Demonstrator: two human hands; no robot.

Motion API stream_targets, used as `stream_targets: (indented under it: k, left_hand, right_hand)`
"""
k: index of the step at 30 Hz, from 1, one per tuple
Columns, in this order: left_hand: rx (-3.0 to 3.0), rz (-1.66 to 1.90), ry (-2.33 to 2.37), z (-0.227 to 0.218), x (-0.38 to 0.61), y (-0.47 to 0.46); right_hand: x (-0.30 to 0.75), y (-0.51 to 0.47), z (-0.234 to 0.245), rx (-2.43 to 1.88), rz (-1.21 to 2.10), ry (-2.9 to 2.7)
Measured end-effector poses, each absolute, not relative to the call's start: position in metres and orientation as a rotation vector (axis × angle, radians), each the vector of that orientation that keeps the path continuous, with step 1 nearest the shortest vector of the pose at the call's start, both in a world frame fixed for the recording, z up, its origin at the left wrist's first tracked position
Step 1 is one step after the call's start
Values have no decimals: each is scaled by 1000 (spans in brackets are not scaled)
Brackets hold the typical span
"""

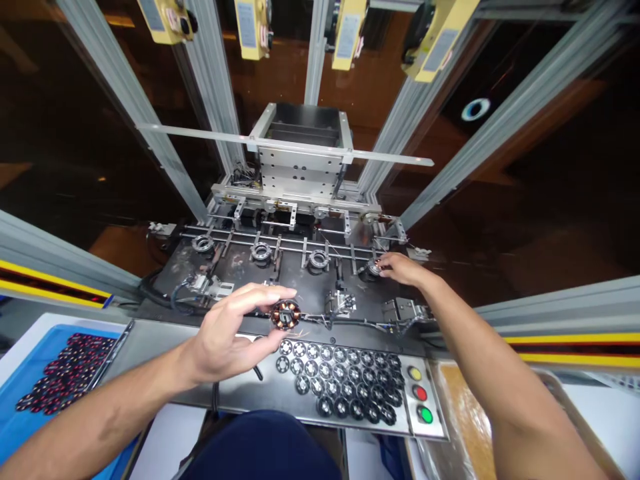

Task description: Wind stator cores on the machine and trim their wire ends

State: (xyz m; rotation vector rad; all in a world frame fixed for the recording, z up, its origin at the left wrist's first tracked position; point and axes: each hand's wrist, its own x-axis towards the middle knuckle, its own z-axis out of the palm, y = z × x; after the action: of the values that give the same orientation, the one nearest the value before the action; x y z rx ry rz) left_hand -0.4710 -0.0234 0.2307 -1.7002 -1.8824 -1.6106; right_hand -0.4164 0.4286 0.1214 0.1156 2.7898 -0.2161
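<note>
My left hand (227, 330) holds a round motor stator (285, 315) with copper windings between thumb and fingers, above the front edge of the machine bed. Thin wire ends stick out beside it. My right hand (404, 269) reaches to the rightmost ring-shaped fixture (370, 270). Its fingers are closed around a stator there, mostly hidden, with a little copper showing. Three other ring fixtures stand in line to the left, among them the leftmost fixture (203, 245) and a middle fixture (319, 261). Below, several black stator cores (340, 372) lie in rows on the metal ledge (235, 393).
Yellow, red and green buttons (425, 415) sit at the ledge's right end. At left, a blue tray (25, 363) carries several wound stators. Small clamp units (341, 303) and cables lie before the fixtures. Yellow hanging units (349, 33) and a metal crossbar (210, 135) are overhead.
</note>
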Motion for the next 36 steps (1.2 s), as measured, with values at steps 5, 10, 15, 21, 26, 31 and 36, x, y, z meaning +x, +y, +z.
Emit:
stream_targets:
  k: [5, 10, 15, 21, 26, 31, 36]
  left_hand:
    - [-1675, -1591, -1905, 231, -466, -31]
    - [-1555, -1493, -2010, 230, -460, -55]
    - [-852, -1259, -2424, 174, -455, -147]
    - [-227, -1113, -2727, 75, -418, -254]
    - [-237, -1094, -2788, 20, -408, -263]
    - [-267, -1125, -2789, -7, -419, -252]
    - [-227, -1145, -2760, -11, -424, -249]
  right_hand:
    - [-419, 426, 122, 184, -258, 2840]
    - [-413, 418, 139, 253, -361, 3013]
    - [-388, 340, 154, 126, -571, 3229]
    - [-369, 117, 128, -570, -893, 3189]
    - [-397, -22, 75, -950, -693, 2873]
    - [-429, -71, 39, -898, -485, 2790]
    - [-419, -38, 41, -773, -470, 2883]
